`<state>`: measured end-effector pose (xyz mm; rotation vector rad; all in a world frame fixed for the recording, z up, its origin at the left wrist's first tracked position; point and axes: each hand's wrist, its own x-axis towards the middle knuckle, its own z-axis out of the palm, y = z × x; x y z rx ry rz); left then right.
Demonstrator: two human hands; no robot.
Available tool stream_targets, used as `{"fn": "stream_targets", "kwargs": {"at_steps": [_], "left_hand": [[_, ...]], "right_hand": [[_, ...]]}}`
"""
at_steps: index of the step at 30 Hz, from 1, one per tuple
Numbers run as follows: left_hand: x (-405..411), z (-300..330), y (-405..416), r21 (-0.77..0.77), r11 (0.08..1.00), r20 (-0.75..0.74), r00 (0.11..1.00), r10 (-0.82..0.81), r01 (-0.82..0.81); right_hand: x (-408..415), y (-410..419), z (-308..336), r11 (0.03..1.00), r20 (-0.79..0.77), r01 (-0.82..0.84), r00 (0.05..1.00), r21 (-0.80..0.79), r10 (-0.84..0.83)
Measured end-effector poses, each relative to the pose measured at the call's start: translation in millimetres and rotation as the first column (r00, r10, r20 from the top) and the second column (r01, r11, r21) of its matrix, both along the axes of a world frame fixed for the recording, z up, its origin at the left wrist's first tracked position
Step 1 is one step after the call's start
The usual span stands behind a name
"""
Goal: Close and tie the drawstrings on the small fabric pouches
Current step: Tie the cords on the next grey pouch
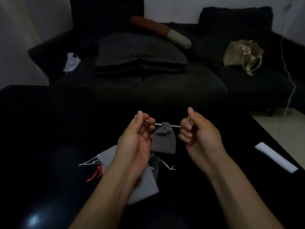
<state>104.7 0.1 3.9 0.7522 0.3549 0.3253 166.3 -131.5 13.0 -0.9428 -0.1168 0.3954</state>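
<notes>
A small grey pouch (163, 139) hangs in the air above the black table (49, 121), its mouth gathered tight. Its white drawstring (175, 125) runs out taut to both sides. My left hand (138, 134) pinches the left end of the cord between thumb and fingers. My right hand (196, 129) grips the right end in curled fingers. Under my left forearm lie a light grey pouch (145, 184) with loose white cords, a darker grey pouch (156, 164) and an orange drawstring (95, 174) of a mostly hidden pouch.
A white folded strip (277, 158) lies near the table's right edge. Beyond the table stands a dark sofa (181, 83) with a grey cushion (140, 52), a beige tote bag (242, 53) and a white plastic bag (71, 61).
</notes>
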Motion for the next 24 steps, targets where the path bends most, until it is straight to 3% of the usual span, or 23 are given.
{"fn": "stream_targets", "kwargs": {"at_steps": [7,12,19,24], "left_hand": [[-4,4,-6,0.166,0.986,0.035,0.999,-0.001,-0.005],[-9,0,-2,0.483,0.876,0.032,0.999,-0.007,-0.01],[-5,-5,-2,0.405,0.913,-0.044,0.998,-0.041,0.056],[-7,-6,0,0.455,0.882,-0.078,0.992,-0.097,0.122]], "right_hand": [[5,-9,7,0.998,0.039,0.045,0.998,0.034,-0.046],[-2,-8,3,0.98,0.188,-0.115,0.971,-0.16,0.145],[-7,-3,0,0.963,0.253,-0.12,0.95,-0.239,0.182],[-8,-4,-1,0.953,0.292,-0.078,0.942,-0.294,0.167]]}}
